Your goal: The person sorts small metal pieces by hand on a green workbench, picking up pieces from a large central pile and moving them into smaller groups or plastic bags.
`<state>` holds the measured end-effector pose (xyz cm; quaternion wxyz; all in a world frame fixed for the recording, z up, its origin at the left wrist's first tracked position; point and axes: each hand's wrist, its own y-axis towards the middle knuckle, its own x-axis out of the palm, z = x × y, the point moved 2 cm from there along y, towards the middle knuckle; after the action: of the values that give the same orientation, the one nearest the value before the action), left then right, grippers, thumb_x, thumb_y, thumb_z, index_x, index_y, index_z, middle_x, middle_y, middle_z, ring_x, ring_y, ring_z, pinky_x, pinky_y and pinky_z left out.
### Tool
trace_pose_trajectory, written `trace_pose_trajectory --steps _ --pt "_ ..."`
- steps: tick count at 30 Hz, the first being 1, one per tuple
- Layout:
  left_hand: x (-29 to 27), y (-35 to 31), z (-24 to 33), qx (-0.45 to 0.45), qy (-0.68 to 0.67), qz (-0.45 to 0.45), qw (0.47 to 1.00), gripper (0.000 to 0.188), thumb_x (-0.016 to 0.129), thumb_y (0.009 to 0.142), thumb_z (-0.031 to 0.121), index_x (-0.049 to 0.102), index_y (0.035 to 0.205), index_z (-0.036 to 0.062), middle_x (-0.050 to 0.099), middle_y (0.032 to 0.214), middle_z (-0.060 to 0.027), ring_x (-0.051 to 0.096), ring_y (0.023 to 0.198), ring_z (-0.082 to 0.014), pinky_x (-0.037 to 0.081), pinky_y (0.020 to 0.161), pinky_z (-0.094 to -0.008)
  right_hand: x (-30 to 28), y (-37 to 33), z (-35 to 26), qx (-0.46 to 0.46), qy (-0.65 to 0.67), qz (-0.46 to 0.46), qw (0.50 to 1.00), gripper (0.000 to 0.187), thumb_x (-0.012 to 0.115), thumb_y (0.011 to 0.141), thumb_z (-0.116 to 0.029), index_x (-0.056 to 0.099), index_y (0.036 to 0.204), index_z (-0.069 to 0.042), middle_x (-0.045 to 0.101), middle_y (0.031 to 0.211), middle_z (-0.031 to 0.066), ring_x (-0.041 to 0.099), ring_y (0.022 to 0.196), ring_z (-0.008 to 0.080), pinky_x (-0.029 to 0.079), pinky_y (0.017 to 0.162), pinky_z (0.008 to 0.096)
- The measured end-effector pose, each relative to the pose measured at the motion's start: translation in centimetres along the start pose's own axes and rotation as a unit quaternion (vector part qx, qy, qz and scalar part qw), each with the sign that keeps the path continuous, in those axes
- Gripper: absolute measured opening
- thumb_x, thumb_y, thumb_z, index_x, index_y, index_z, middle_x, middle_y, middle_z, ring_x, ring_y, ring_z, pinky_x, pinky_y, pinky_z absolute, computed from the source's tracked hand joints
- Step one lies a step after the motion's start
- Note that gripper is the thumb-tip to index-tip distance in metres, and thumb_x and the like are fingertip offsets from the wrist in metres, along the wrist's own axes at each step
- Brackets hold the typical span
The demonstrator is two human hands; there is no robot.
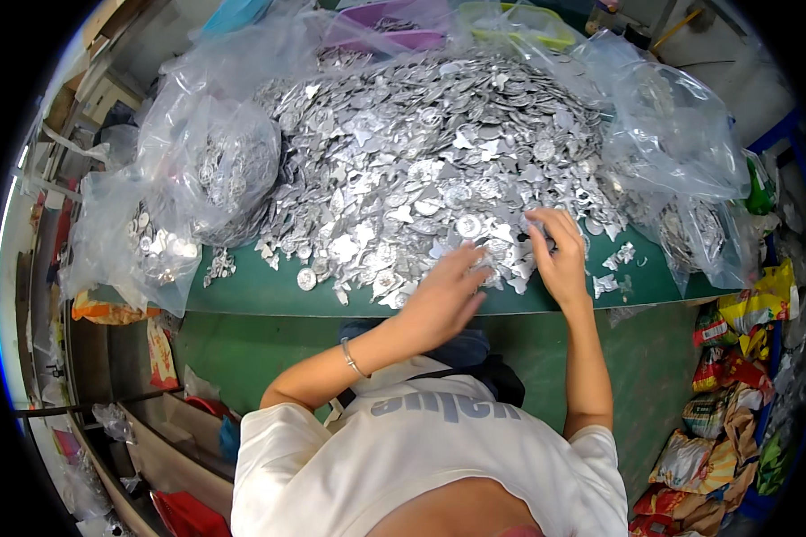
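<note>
A broad heap of small silver metal pieces [376, 179], some round and some star-like in outline, covers much of the green table [242, 291]. Over its near edge my left hand [445, 298] is spread with the fingers apart, and I see nothing in it. To the right, my right hand [561, 264] is raised at the heap's near right side, thumb and fingers parted and slightly bent, with no piece visible between them. A round silver piece [306, 279] lies at the heap's front left. A few loose pieces [605, 285] lie right of my right hand.
Clear plastic bags with metal pieces flank the heap, one bag [233, 170] left and another [681, 143] right. Behind are a purple bin [390, 40] and a yellow-green bin [560, 36]. Colourful packages [685, 461] line the right side; a brown box [175, 438] stands lower left.
</note>
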<state>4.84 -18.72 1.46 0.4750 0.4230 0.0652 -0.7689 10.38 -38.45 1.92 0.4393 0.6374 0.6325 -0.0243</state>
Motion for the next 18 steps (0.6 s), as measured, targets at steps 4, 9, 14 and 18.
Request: trace_pose_trajectory --steps 4,9,14,18 --pt "-2.5 -2.4 -2.5 -0.119 0.142 0.05 0.981 0.043 0.064 0.078 0.004 0.051 0.119 0.0049 0.035 0.139 -0.0151 0.03 0.13 -0.0376 0.02 0.105 -0.0565 4.6 3.7 -0.8 -0.062 -0.046 -0.049 0.996 0.032 0.067 0.074 -0.009 0.059 0.105 -0.002 0.057 0.112 0.012 0.049 0.108 0.0312 0.036 0.091 0.0405" --pt "-3.4 -4.4 -5.3 -0.152 0.144 0.101 0.973 0.04 0.064 0.078 0.007 0.053 0.116 0.0037 0.036 0.138 -0.017 0.031 0.13 -0.0374 0.021 0.103 -0.059 7.7 3.7 1.9 -0.093 -0.133 -0.083 0.983 0.02 0.069 0.071 -0.011 0.058 0.086 -0.004 0.058 0.108 0.01 0.05 0.108 0.0287 0.033 0.092 0.0419" --pt "-4.0 -4.7 -6.5 -0.12 0.122 0.115 0.978 0.039 0.063 0.078 0.005 0.054 0.115 0.0038 0.041 0.134 -0.0171 0.035 0.128 -0.0371 0.022 0.103 -0.0586 4.2 3.2 3.2 0.019 -0.057 0.013 0.998 0.011 0.064 0.077 -0.006 0.057 0.085 -0.002 0.061 0.101 0.0093 0.056 0.099 0.0268 0.04 0.085 0.0365" --pt "-4.4 -4.1 -8.0 -0.121 0.065 0.157 0.978 0.037 0.061 0.079 0.002 0.055 0.115 0.0054 0.045 0.133 -0.0142 0.037 0.128 -0.0342 0.018 0.105 -0.0568 2.7 1.6 4.4 0.333 0.381 0.104 0.856 0.014 0.054 0.088 -0.007 0.052 0.1 -0.001 0.061 0.091 0.0113 0.059 0.08 0.018 0.046 0.069 0.0289"
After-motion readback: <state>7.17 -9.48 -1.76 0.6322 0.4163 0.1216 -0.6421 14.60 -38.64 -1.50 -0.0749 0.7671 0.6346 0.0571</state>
